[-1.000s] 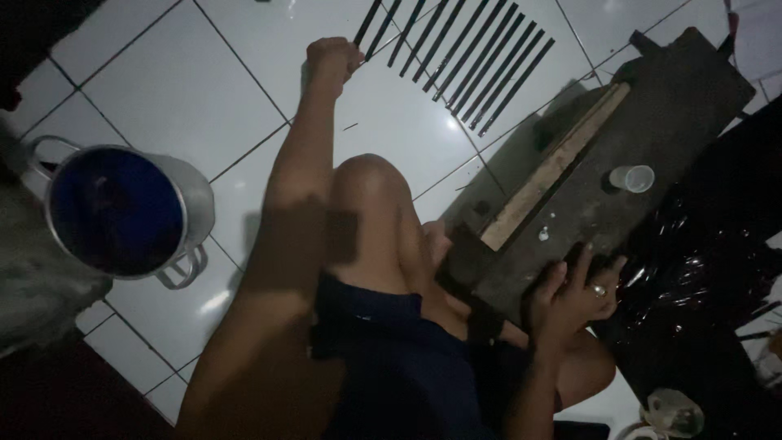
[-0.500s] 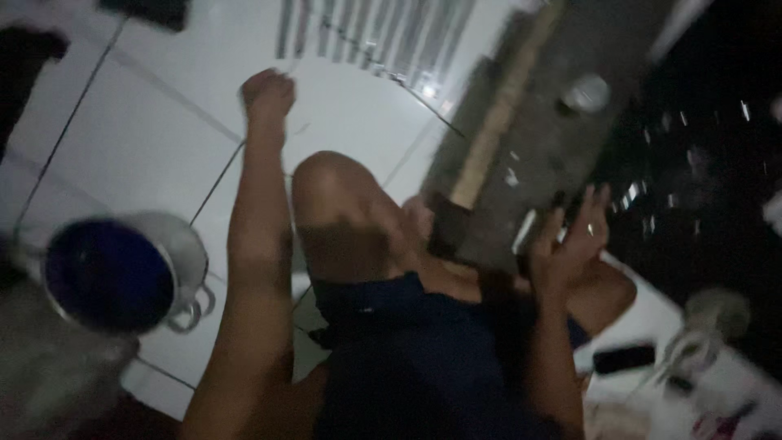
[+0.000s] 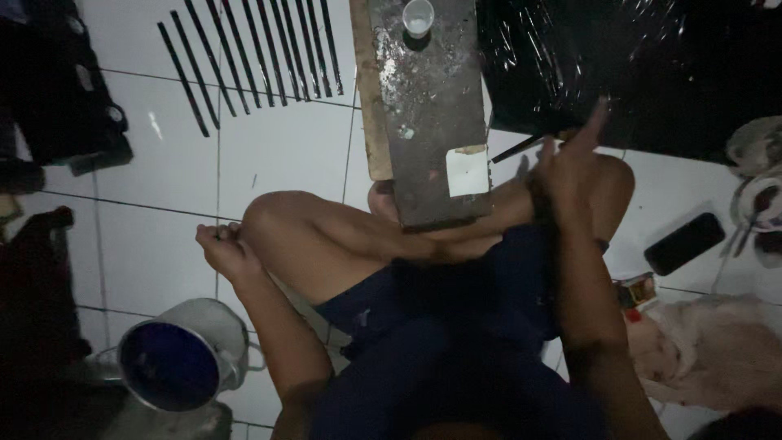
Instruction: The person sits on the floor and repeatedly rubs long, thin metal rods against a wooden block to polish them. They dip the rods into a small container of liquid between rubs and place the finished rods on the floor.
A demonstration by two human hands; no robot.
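A: Where are the hands, taking the dark board (image 3: 430, 122) as the mark?

B: The board lies across the person's bent legs and runs away toward the top of the view. The right hand (image 3: 570, 167) is just to the right of the board's near end, raised over the right knee, one finger stretched up and the others loosely curled. A thin dark stick (image 3: 521, 148) shows between that hand and the board; I cannot tell whether the hand grips it.

A: And the left hand?

B: The left hand (image 3: 221, 248) is well to the left of the board, beside the raised left knee, low over the white tiled floor (image 3: 277, 155). Its fingers are curled in tight; whether anything sits inside them I cannot tell.

A: What lies on the board?

B: A small clear cup (image 3: 418, 16) stands at its far end, a pale square patch (image 3: 467, 171) sits near its near end, and a light wooden strip (image 3: 371, 98) runs along its left edge.

A: Around it?

B: Left of the board's far end, a row of thin black strips (image 3: 252, 57) lies on the floor. Right of the board is black shiny sheeting (image 3: 635, 65). Far to the lower left of the board stands a metal pot (image 3: 183, 363) with a dark blue inside. A dark phone (image 3: 684, 243) lies on the floor right of the right knee.
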